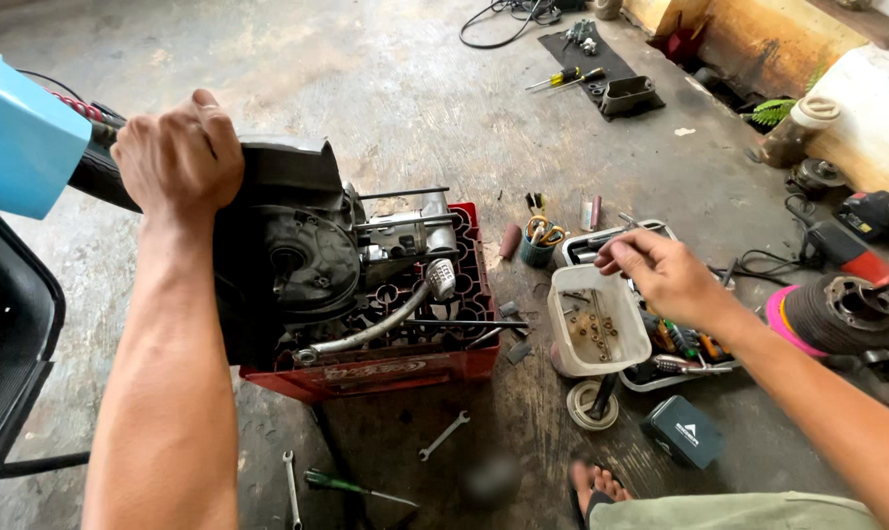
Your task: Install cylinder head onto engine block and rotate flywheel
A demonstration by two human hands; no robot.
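My left hand [177, 159] rests closed on top of a black scooter engine [297, 260], which sits on a red plastic crate [385, 368]. A chrome exhaust pipe [385, 319] curves along the engine's front. My right hand [660, 275] hovers over a white plastic tub [601, 329] that holds several small bolts and nuts; its fingers are pinched together, and whether they hold a small part I cannot tell.
On the concrete floor lie two wrenches [442, 436] [290, 486] and a green-handled screwdriver [346, 486]. A tray of tools [680, 358], a small dark box [682, 430], a cup of scissors [540, 240], power tools [857, 250] and a black mat [596, 69] are nearby. A blue scooter body [17, 137] stands at left.
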